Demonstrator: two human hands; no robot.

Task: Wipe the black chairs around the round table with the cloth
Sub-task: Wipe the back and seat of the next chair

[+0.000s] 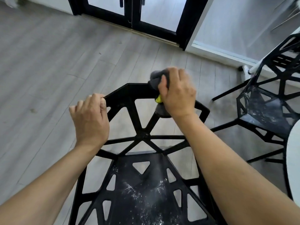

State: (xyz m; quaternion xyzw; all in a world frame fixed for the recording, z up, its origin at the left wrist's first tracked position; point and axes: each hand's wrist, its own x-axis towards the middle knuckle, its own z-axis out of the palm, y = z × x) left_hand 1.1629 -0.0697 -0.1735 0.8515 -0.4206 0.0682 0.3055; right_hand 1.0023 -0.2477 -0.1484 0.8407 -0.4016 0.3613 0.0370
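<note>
Two black chairs (142, 137) (266, 109); one cloth (158, 80) bunched in right grip (177, 93); left grip (90, 117) curled on backrest.

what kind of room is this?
Likely a home or office dining corner: black geometric chairs around a white round table, grey wood-look plank floor, black-framed glass doors.

A home dining corner: grey wood-plank floor (48, 54), black-framed glass doors (133, 12) far, black geometric openwork chairs (263, 111) (dusty seats).
</note>
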